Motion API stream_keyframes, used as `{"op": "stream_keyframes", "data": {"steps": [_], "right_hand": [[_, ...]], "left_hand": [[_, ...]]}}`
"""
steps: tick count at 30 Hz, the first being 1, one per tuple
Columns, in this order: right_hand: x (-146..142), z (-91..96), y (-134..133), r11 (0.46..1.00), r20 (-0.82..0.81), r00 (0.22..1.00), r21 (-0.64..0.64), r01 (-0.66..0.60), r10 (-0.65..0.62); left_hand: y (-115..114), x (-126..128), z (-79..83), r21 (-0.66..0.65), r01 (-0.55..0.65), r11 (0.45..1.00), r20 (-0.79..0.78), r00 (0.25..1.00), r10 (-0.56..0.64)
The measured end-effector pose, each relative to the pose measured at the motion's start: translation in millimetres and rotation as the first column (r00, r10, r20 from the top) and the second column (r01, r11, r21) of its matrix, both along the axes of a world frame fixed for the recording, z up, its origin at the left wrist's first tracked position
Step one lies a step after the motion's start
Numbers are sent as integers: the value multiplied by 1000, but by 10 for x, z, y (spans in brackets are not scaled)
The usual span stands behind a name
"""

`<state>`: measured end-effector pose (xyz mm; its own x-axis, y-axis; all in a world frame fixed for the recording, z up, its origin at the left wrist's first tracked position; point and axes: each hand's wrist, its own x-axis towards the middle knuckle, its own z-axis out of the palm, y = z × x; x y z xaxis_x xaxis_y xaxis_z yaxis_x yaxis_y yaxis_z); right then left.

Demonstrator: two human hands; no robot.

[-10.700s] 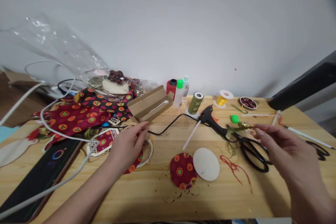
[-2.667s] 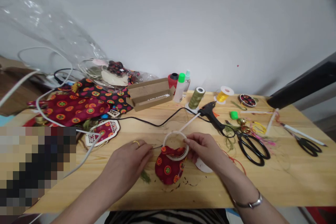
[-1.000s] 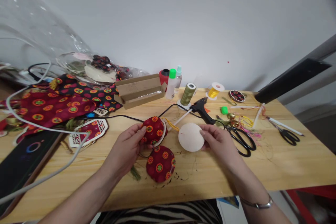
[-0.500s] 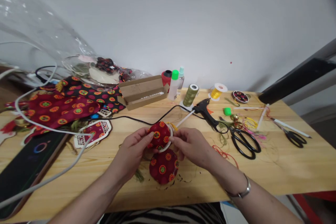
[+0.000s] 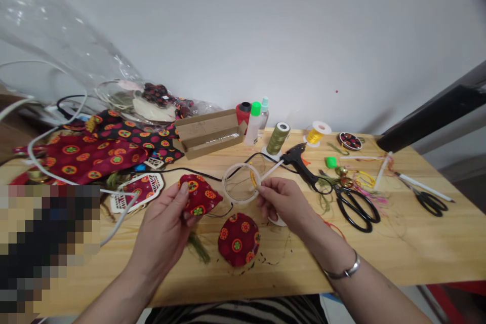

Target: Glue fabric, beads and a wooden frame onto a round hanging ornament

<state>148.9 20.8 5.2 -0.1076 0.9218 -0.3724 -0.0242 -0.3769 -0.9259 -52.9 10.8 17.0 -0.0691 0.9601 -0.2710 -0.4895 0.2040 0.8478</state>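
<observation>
My left hand (image 5: 167, 212) pinches a dark red patterned fabric piece (image 5: 201, 193), its edge gathered to a point at the right. Between thumb and fingers of my right hand (image 5: 281, 196) is a pale ring (image 5: 225, 185), held up with its opening facing me. A bit of yellow cord shows at the ring's right side. On the table just below lies a round fabric-covered disc (image 5: 238, 241) with the same flower print. Part of a white round thing (image 5: 278, 220) peeks out under my right hand.
A black glue gun (image 5: 301, 164) lies beyond my right hand, near black-handled scissors (image 5: 357, 210) and an olive thread spool (image 5: 278, 139). Behind stand a cardboard box (image 5: 208, 136) and a green-capped bottle (image 5: 253, 124). Patterned cloth (image 5: 94, 154) and a white cable (image 5: 36, 162) occupy the left.
The fabric piece and the ring, together before, are now apart. My left hand has moved left with the fabric; my right hand keeps the ring.
</observation>
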Motion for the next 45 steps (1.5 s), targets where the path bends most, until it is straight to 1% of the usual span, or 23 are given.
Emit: {"op": "stream_keyframes", "data": {"steps": [2,4,5,6,8,10,11,13,16,17,19,21,23,25,28,31,34,36,37,39,41,43,45], "right_hand": [[5,15,4,999,-47,998,27,30,-29],[-4,32,8,996,-81,995,66,62,-57],[-12,38,12,994,-89,994,85,73,-65],[-22,38,20,992,-92,993,103,77,-68],[-43,17,40,990,-77,995,126,66,-57],[-58,-30,59,991,-28,999,132,34,-31],[-60,-57,62,991,8,1000,134,19,-20],[-56,-96,47,989,92,996,150,1,-15],[-33,-72,-28,975,185,982,221,-16,-26],[-25,-45,-60,966,196,981,250,-61,11],[-11,16,-120,936,189,967,278,-218,170],[1,63,-162,890,159,923,251,-381,351],[12,85,-179,873,168,892,193,-447,420],[25,90,-177,884,233,888,162,-438,397],[45,86,-163,895,289,888,167,-414,357],[59,79,-152,900,267,901,185,-396,342],[70,75,-133,932,194,943,192,-307,270],[82,73,-109,957,121,970,178,-229,210],[90,71,-95,962,134,976,189,-198,174],[110,57,-68,952,272,959,266,-151,77],[134,30,-51,925,445,894,358,-127,-50],[155,-5,-50,904,528,834,418,-93,-158],[166,-35,-62,868,589,770,487,-96,-245]], "left_hand": [[-60,-17,-42,-15,51,999,-30,998,-52],[-129,-33,-84,-8,160,987,-123,979,-160],[-162,-39,-96,9,232,973,-199,954,-226],[-190,-40,-100,30,311,950,-291,912,-289],[-225,-25,-82,64,471,880,-474,790,-389],[-229,13,-43,70,584,809,-585,681,-441],[-222,38,-24,61,612,788,-611,647,-455],[-198,86,1,21,614,789,-628,622,-467],[-170,126,1,-26,572,820,-628,628,-459],[-168,130,-4,-28,569,822,-636,624,-454],[-176,127,-15,-12,589,808,-658,604,-450],[-193,120,-25,13,624,781,-682,577,-449],[-208,113,-38,24,648,761,-712,545,-442],[-217,105,-57,23,657,753,-753,507,-420],[-213,94,-76,30,656,754,-810,459,-366],[-202,80,-71,51,651,757,-861,413,-297],[-188,41,-81,59,631,774,-920,336,-204],[-170,-9,-118,57,594,802,-960,253,-119],[-155,-41,-142,59,568,821,-977,203,-70],[-111,-114,-188,88,510,856,-994,101,42],[-51,-191,-206,137,465,874,-987,-8,159],[12,-269,-182,163,440,883,-962,-129,242],[62,-346,-124,158,400,903,-925,-260,277]]}}
